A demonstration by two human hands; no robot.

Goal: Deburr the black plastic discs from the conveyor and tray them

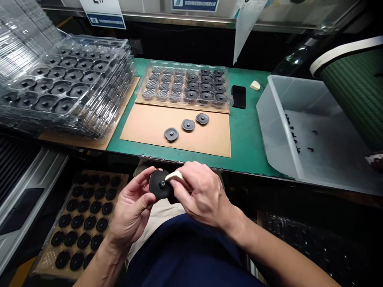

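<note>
My left hand (133, 203) grips a round black plastic part (156, 187) by its edge, thumb in front and fingers behind. A small raised hub with a hole stands at the part's middle. My right hand (200, 191) is closed on a cream-coloured block (175, 175), perhaps an eraser or a sponge, pressed against the part's right side. Both hands are in front of the table edge, above my lap. Beyond them, three similar round parts lie on a cardboard sheet (143, 127): one on the left (171, 134), one in the middle (188, 125) and one on the right (202, 118).
A clear tray (140, 93) half filled with black parts lies behind the cardboard. Stacked filled trays (116, 79) stand at left. On the right are a black phone (238, 97), another cream piece (255, 85) and a translucent bin (278, 139). Another filled tray (49, 259) sits low at left.
</note>
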